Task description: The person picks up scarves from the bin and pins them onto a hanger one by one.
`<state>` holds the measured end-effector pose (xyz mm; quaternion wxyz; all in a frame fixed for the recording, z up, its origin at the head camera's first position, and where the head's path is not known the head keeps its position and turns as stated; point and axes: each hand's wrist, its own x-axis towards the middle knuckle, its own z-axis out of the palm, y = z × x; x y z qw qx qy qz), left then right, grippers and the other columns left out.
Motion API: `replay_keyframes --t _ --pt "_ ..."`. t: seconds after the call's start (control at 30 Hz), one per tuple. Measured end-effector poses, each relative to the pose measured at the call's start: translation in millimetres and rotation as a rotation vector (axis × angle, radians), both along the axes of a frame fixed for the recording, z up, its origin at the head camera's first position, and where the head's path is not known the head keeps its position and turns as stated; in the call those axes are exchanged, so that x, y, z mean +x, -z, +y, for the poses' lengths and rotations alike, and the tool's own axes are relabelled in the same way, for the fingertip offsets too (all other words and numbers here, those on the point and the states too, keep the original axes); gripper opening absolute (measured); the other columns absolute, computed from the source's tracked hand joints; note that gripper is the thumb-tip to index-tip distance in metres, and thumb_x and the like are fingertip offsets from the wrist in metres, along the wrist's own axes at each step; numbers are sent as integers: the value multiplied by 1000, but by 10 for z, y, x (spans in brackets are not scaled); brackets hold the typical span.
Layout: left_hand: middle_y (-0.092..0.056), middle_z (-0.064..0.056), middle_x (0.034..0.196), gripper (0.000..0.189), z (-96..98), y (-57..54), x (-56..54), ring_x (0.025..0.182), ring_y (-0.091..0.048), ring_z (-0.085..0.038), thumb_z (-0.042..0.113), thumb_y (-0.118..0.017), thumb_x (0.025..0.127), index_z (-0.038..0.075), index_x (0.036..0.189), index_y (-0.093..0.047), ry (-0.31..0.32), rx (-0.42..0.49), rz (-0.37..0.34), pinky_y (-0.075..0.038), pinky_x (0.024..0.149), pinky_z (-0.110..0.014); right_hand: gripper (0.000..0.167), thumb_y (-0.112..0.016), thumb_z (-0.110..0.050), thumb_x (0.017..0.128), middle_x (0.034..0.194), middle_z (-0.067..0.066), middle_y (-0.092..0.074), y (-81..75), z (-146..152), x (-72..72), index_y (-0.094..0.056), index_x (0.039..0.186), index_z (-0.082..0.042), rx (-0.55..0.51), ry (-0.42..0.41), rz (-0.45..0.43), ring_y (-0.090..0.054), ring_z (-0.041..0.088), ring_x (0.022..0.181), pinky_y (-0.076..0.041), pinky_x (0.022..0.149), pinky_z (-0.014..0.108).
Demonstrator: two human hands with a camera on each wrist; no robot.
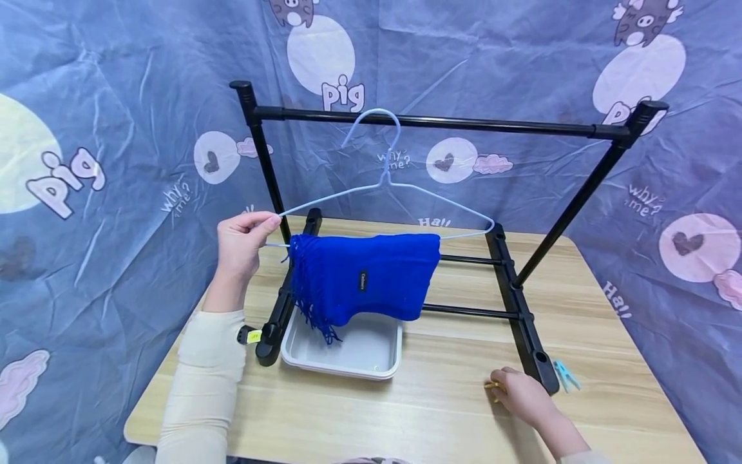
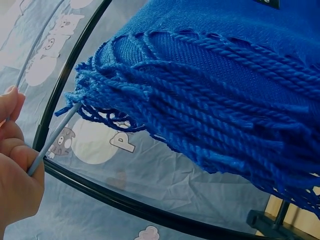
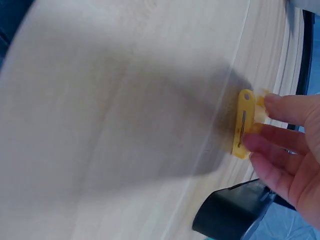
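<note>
My left hand (image 1: 240, 241) pinches the left corner of a pale blue wire hanger (image 1: 443, 198), holding it up in front of the rack's bar. Folded over the hanger's lower wire is a blue fringed scarf (image 1: 377, 274) with a small dark label. Its twisted tassels (image 2: 200, 110) fill much of the left wrist view, beside the hand. Low over the table at the right, my right hand (image 1: 524, 394) has thumb and fingertips on a yellow clothespin (image 3: 243, 122). A turquoise clothespin (image 1: 565, 376) lies to the right of that hand, by the rack's foot.
A black rack (image 1: 440, 122) stands on the wooden table (image 1: 452, 412), its two feet joined by low bars. Beneath the scarf sits a white basin (image 1: 342, 370). A small black object with a yellow label (image 1: 253, 336) lies by the left foot. Printed blue cloth hangs behind.
</note>
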<state>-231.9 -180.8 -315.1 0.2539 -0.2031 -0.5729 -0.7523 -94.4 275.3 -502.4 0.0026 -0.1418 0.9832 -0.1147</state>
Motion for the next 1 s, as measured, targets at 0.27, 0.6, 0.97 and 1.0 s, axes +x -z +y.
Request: replay_keyframes --t 0.27,0.6,0.97,1.0 --pt "-43 -1 49 15 0 2 16 40 -25 -11 -12 -60 73 0 71 -68 -20 -20 -29 -19 38 -21 20 -64 2 63 71 -6 -52 -13 -8 -53 -59 79 -10 -38 -33 -75 -49 7 61 -42 53 26" --pt "-43 0 49 15 -7 21 5 40 -25 -11 -12 -60 73 1 71 -69 -20 -22 -7 -19 38 -21 33 -63 6 61 72 -4 -45 -37 -57 -23 -64 88 -13 -6 -29 -68 -44 8 57 -39 48 25" --pt "-47 0 50 17 4 29 0 39 -25 -11 -12 -60 73 3 71 -69 -17 -18 -6 -19 38 -21 22 -71 -17 64 73 -6 -47 -121 -98 -122 -62 83 -15 40 -21 -28 -43 7 54 -36 45 28" --pt "-47 0 50 17 5 27 1 39 -25 -11 -12 -60 73 3 71 -69 -18 -21 -5 -19 38 -21 22 -70 -18 64 74 -6 -49 -152 -107 -144 -61 84 -14 25 -26 -17 -42 7 54 -36 45 28"
